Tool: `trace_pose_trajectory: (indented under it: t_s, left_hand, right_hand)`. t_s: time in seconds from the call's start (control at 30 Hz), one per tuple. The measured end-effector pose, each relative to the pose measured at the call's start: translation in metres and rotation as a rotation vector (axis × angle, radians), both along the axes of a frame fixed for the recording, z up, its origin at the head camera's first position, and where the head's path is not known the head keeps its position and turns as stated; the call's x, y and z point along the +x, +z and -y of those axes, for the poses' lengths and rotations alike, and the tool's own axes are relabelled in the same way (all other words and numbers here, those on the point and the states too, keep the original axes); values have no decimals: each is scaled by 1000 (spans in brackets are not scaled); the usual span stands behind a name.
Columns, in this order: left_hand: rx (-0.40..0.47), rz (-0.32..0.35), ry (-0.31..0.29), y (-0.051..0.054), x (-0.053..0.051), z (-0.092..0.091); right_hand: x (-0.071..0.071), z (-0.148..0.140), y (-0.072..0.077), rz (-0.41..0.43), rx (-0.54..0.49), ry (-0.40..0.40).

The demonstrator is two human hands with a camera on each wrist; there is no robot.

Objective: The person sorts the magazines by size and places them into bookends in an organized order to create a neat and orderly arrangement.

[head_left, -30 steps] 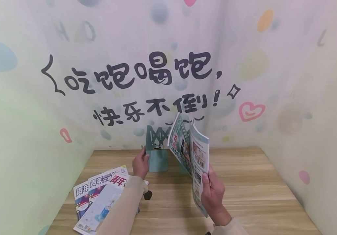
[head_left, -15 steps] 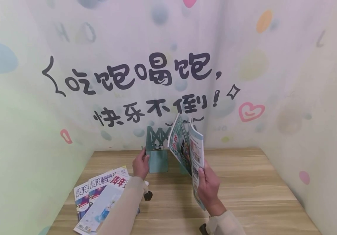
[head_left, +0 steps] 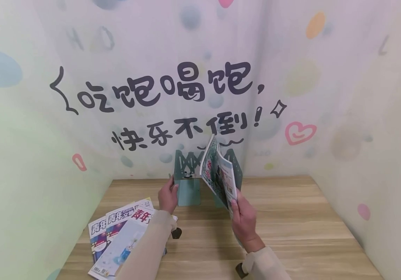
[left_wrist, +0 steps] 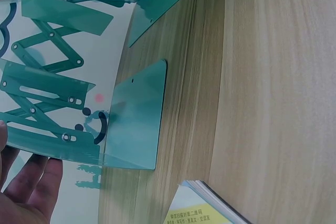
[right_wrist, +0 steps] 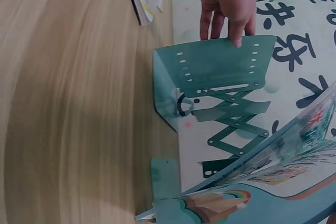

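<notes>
A green metal expanding bookend (head_left: 188,192) with a crisscross lattice stands at the back of the table. My left hand (head_left: 168,196) grips its left end plate, thumb on one side and fingers on the other, as the right wrist view shows. Inside the bookend's right part leans a magazine (head_left: 208,165) with a green patterned cover. My right hand (head_left: 246,219) holds another magazine (head_left: 229,175) upright by its near edge, close against the leaning one. Whether the two magazines touch is hard to tell. The held magazine hides part of the bookend's right base.
Several magazines (head_left: 118,243) lie fanned out on the left of the wooden table (head_left: 291,229), partly under my left forearm. Right behind the bookend rises a printed wall (head_left: 144,163); side walls flank the table.
My right hand has moved left with its magazine, bringing it up to the leaning one. The bookend's right end plate has come into sight behind it. My left hand stays put.
</notes>
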State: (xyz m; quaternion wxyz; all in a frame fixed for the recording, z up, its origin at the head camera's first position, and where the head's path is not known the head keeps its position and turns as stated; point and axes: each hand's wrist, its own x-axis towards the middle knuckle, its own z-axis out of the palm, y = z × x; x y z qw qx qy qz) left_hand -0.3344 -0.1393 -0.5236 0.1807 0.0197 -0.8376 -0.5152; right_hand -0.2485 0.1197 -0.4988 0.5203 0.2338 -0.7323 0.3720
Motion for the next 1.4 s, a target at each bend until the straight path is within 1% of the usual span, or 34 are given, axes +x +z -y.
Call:
trace_pose_trajectory:
  t_s: [0.07, 0.23, 0.4, 0.53, 0.7, 0.83, 1.07, 1.33, 1.4]
  left_hand:
    - [7, 4, 1, 1, 0, -1]
    - [19, 2, 3, 3, 1, -2]
    - [18, 8, 6, 2, 1, -2]
    - [13, 9, 4, 0, 1, -2]
    - [18, -1, -3, 1, 1, -1]
    - [17, -4, -11, 0, 0, -1]
    - [17, 3, -3, -1, -1, -1]
    - [4, 4, 2, 0, -1, -1]
    - [4, 5, 0, 0, -1, -1]
  right_hand:
    - [-1, -1, -3, 9, 14, 2]
    - [-3, 0, -8, -8, 24, 3]
    - [-3, -1, -10, -19, 23, 2]
    - [-2, -2, -11, -31, 39, -15]
    - [0, -4, -9, -35, 64, -47]
    - [2, -8, -8, -13, 70, -44]
    - [4, -14, -6, 55, 72, 14]
    - [5, -16, 1, 72, 85, 35]
    - [5, -15, 1, 72, 84, 23]
